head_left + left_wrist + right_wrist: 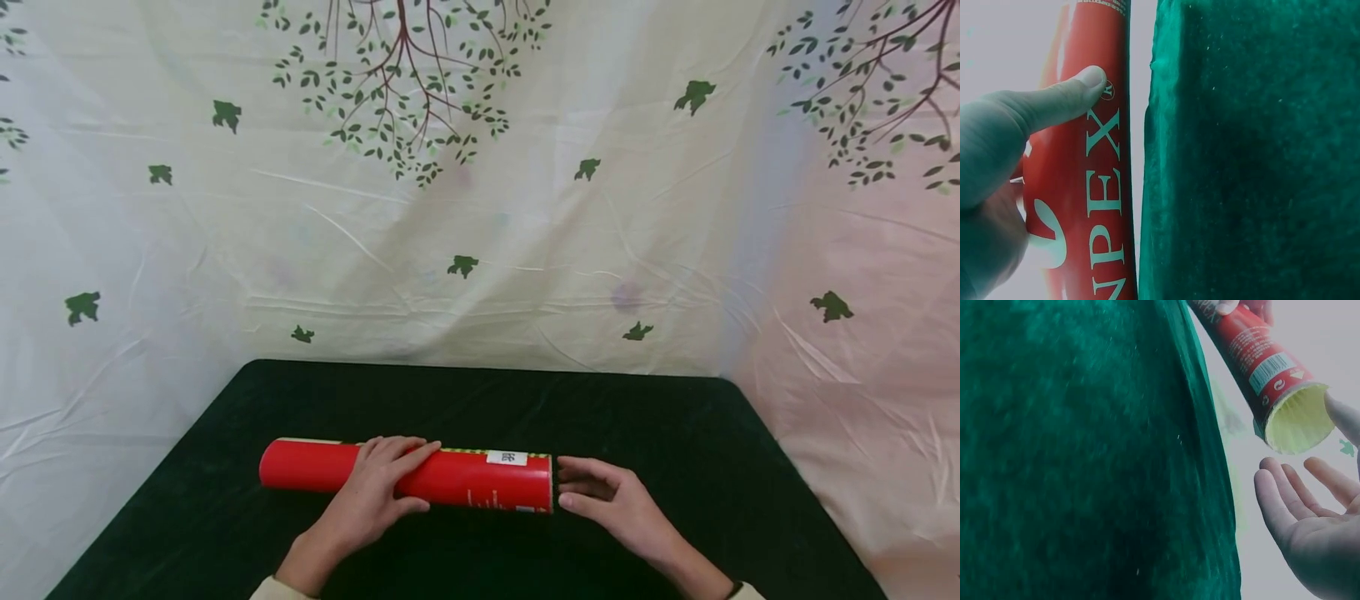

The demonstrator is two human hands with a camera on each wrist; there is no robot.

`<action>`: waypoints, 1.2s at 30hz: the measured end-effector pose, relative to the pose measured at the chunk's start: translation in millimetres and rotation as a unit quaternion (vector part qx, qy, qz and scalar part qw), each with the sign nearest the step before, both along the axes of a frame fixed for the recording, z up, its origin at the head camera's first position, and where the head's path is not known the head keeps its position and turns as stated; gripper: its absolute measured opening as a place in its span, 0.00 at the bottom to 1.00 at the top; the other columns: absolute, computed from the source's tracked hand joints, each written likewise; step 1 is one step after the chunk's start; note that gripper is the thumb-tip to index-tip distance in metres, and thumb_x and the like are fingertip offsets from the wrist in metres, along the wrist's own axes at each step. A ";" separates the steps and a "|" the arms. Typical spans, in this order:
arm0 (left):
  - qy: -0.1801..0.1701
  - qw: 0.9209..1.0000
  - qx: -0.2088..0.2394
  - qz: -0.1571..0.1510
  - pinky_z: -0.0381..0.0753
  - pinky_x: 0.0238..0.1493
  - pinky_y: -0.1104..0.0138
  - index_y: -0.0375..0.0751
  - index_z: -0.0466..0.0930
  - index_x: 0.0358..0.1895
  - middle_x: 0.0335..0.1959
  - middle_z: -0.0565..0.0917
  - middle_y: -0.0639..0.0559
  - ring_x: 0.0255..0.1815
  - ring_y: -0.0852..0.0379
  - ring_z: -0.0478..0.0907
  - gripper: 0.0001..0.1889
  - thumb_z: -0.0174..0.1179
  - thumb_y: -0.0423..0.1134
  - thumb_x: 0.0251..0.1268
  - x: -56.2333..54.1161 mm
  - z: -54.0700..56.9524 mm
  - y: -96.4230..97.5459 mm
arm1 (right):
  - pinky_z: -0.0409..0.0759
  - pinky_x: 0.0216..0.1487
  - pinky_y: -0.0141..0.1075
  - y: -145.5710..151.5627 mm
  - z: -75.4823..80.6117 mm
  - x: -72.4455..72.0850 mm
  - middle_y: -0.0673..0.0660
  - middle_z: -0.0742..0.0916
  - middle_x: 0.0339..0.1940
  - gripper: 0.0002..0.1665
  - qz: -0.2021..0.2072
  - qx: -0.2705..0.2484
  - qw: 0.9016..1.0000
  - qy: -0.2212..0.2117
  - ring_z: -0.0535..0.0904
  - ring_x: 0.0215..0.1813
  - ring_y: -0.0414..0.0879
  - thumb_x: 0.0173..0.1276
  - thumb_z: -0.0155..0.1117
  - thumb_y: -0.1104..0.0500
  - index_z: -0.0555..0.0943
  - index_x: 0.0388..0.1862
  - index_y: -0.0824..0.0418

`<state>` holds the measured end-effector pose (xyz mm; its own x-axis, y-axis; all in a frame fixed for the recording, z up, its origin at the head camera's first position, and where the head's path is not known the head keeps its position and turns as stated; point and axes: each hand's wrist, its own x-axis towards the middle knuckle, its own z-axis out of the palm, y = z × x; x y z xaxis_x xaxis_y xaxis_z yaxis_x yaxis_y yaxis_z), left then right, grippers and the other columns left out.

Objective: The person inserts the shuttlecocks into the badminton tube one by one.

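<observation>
A long red shuttlecock tube (483,482) lies across the dark green table, about level from left to right. My left hand (372,493) grips it around the middle from above, fingers over the far side and thumb along the near side. In the left wrist view the thumb presses beside pale lettering on the tube (1079,169). Just off the tube's right end, my right hand (618,504) holds nothing, its fingers loosely bent and parted from the thumb. The right wrist view shows that end uncapped, with a pale yellow, ridged feather skirt (1300,422) inside.
The dark green cloth-covered table (450,396) has rounded far corners. Behind and beside it hangs a pale curtain (375,233) printed with branches, leaves and green birds. A small white label (507,457) is stuck on the tube near its right end.
</observation>
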<state>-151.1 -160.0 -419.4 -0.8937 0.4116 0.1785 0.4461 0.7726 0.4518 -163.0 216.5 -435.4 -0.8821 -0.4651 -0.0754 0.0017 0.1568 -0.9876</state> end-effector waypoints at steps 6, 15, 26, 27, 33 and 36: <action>0.007 1.000 -0.012 0.021 0.56 0.69 0.36 0.58 0.71 0.72 0.65 0.74 0.52 0.66 0.48 0.67 0.42 0.78 0.42 0.50 -9.3 1.0 0.5 | 0.81 0.56 0.49 17.7 -5.0 -3.8 0.70 0.76 0.66 0.33 -0.021 0.043 0.999 0.019 0.80 0.59 0.57 0.70 0.66 0.56 0.70 0.71 0.66; 0.014 0.999 -0.030 0.036 0.54 0.71 0.39 0.57 0.73 0.71 0.64 0.76 0.50 0.65 0.46 0.69 0.40 0.78 0.43 0.51 -30.9 -3.6 3.4 | 0.81 0.55 0.50 40.3 -9.5 -4.6 0.70 0.76 0.66 0.33 -0.046 0.081 0.995 0.020 0.79 0.61 0.58 0.72 0.65 0.55 0.69 0.72 0.66; 0.019 0.998 -0.044 0.050 0.55 0.71 0.39 0.53 0.74 0.71 0.64 0.77 0.46 0.66 0.43 0.69 0.40 0.79 0.44 0.50 -54.4 -14.6 -0.5 | 0.82 0.53 0.48 42.4 -11.0 -1.6 0.69 0.77 0.66 0.32 -0.043 0.090 0.995 0.020 0.79 0.61 0.58 0.72 0.66 0.54 0.72 0.70 0.67; 0.017 0.998 -0.045 0.051 0.55 0.70 0.38 0.53 0.74 0.71 0.64 0.77 0.46 0.65 0.43 0.69 0.40 0.79 0.43 0.50 -55.4 -15.7 -0.6 | 0.82 0.53 0.48 42.4 -11.0 -1.4 0.69 0.77 0.66 0.32 -0.043 0.092 0.995 0.021 0.79 0.61 0.58 0.72 0.66 0.54 0.72 0.70 0.67; 0.002 0.997 -0.048 0.057 0.54 0.71 0.39 0.54 0.74 0.71 0.64 0.77 0.46 0.66 0.43 0.69 0.40 0.79 0.44 0.50 -59.5 -19.8 -0.7 | 0.82 0.53 0.47 43.6 -11.1 -0.1 0.69 0.78 0.64 0.30 -0.034 0.096 0.994 0.026 0.79 0.60 0.59 0.72 0.65 0.55 0.73 0.69 0.67; 0.004 0.997 -0.051 0.056 0.51 0.72 0.39 0.56 0.73 0.71 0.65 0.77 0.48 0.67 0.45 0.68 0.41 0.79 0.44 0.50 -61.5 -20.0 0.0 | 0.82 0.53 0.47 44.5 -10.6 0.4 0.69 0.78 0.64 0.30 -0.038 0.097 0.994 0.035 0.79 0.60 0.59 0.72 0.66 0.56 0.73 0.68 0.67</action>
